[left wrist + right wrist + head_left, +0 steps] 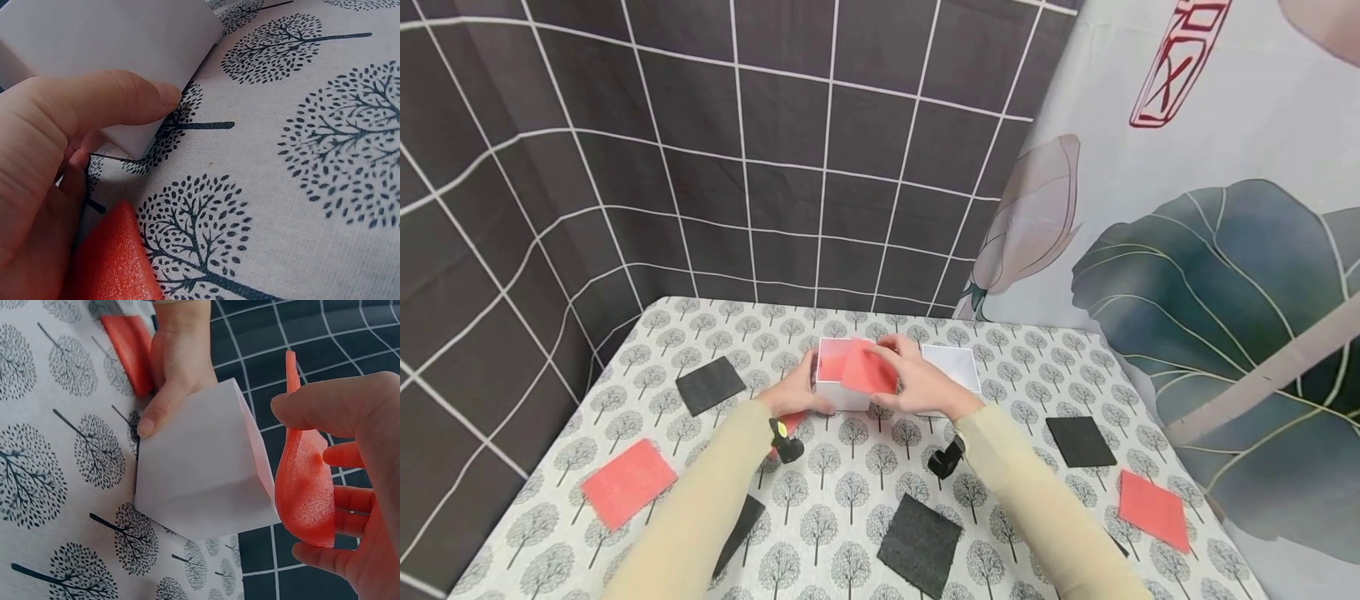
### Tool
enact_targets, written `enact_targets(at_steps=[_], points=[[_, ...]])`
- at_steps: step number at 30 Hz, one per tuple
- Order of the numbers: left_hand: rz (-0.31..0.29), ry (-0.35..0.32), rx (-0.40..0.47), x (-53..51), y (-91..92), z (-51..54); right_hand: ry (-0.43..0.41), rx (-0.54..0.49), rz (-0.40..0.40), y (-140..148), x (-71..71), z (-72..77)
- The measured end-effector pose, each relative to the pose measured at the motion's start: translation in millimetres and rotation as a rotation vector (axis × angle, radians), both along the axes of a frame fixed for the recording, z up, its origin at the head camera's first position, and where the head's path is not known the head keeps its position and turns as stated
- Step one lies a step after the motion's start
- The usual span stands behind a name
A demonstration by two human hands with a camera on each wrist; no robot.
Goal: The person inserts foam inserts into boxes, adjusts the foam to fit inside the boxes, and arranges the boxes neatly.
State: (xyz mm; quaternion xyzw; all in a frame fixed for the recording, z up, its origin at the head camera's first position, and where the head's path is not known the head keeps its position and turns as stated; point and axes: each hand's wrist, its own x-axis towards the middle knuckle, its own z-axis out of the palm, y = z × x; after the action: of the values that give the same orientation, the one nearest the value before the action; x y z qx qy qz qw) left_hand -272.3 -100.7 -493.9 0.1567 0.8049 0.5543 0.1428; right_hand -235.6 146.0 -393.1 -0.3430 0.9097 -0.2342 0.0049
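Note:
A white open-topped box (842,395) stands on the cloth, with red visible inside it in the head view. My left hand (795,390) grips the box's left side, its thumb (134,100) lying along the white wall. Just over the box's opening, my right hand (921,379) pinches a bent red sheet (306,487) between thumb and fingers. Below my left hand lies another red piece (115,259), partly hidden by that hand in the head view.
A second white box (952,367) stands to the right. Black squares (710,386) (1081,442) (919,546) and red squares (628,483) (1153,510) lie around on the tree-patterned cloth. A dark grid curtain (775,150) hangs behind.

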Motion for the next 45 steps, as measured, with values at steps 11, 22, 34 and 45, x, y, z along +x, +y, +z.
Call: enact_targets(at_steps=[11, 22, 34, 45], points=[[-0.005, 0.002, -0.020, -1.1, -0.5, -1.4, 0.021, 0.057, 0.028, -15, -15.1, 4.3], [-0.028, 0.018, -0.027, -0.5, 4.2, 2.5, -0.035, 0.102, 0.004, -28, -25.9, 7.1], [-0.062, 0.036, 0.027, 5.9, -1.5, 4.6, -0.082, 0.121, 0.024, -44, -36.3, 0.6], [-0.052, 0.006, 0.029, 4.8, -1.1, 2.8, -0.143, 0.115, 0.051, -46, -47.4, -3.7]])
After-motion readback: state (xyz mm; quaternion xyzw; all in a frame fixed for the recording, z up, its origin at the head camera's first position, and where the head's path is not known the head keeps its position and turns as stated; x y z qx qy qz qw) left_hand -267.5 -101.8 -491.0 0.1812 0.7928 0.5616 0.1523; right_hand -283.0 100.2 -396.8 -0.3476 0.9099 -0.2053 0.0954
